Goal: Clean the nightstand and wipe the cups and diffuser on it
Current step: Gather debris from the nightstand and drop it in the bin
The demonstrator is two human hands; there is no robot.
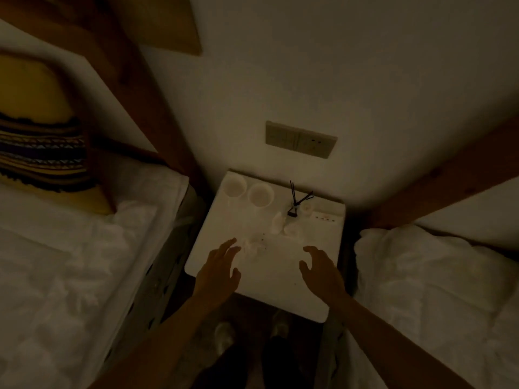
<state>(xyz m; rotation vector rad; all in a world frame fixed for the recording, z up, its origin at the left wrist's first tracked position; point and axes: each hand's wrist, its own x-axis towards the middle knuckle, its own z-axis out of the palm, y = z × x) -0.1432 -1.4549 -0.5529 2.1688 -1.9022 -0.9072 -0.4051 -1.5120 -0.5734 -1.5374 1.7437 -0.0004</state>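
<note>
A white nightstand [280,290] is standing against the wall between two beds, its near corners rounded and its near half mostly bare apart from a few dark specks. Two white cups [234,185] are sitting side by side at the far left corner, close to the back edge, and the diffuser [293,209] with its dark sticks is standing to their right, near the back, with small pale items around it that are too dim to name. The left hand [217,272] is hovering over the near left edge with fingers spread and holding nothing, its fingertips just beside a crumpled tissue [251,245] lying on the top. The right hand [321,273] is hovering over the near right side, fingers loosely curled and apart, also empty. White bedding is crowding both side edges, leaving only a narrow dark gap of floor in front
</note>
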